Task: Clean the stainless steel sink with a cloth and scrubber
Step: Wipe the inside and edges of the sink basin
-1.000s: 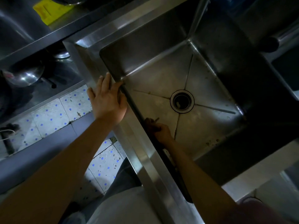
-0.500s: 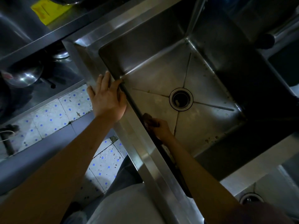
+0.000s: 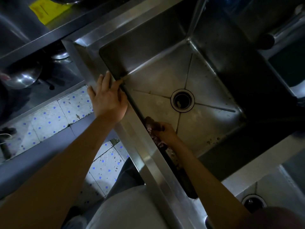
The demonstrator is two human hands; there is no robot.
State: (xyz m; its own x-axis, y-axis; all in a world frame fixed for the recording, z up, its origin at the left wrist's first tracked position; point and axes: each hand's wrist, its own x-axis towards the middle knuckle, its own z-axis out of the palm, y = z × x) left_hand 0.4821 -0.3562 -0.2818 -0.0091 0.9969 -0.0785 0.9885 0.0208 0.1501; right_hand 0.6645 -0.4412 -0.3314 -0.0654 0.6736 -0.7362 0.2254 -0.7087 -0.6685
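A deep stainless steel sink fills the middle of the head view, with a round drain in its floor. My left hand rests flat on the sink's near rim, fingers straight. Down inside the basin, my right hand grips a dark reddish cloth or scrubber and holds it against the near inner wall, just under the rim. Most of that wall is hidden below the rim. Brown specks lie along the floor's right edge.
A second basin with its own drain lies at the lower right. A yellow cloth sits on the steel counter at the top left. Metal bowls stand on a lower shelf at the left, above a tiled floor.
My right hand has moved slightly up the near wall with the cloth. The left hand has stayed on the rim. The view has drifted a little.
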